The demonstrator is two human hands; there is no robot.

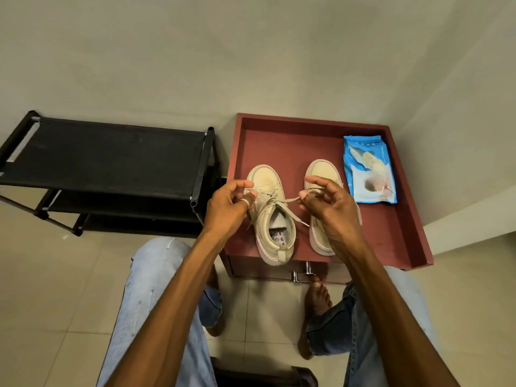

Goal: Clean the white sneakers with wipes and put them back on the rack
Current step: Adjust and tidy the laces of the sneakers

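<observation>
Two off-white sneakers stand side by side, toes away from me, on a dark red cabinet top (396,236). Over the left sneaker (272,219), my left hand (229,205) pinches one end of its lace. My right hand (326,208) pinches the other lace end, and the lace is stretched between them. The right hand and wrist cover much of the right sneaker (321,171). A blue wipes pack (368,169) lies flat at the back right of the cabinet top. The black shoe rack (111,160) stands to the left, its top shelf bare.
The cabinet top has a raised rim, and metal drawer handles (303,272) stick out at its front. My knees in light jeans and bare feet are on the tiled floor below. Walls close in behind and to the right. A dark object (265,375) sits at the bottom edge.
</observation>
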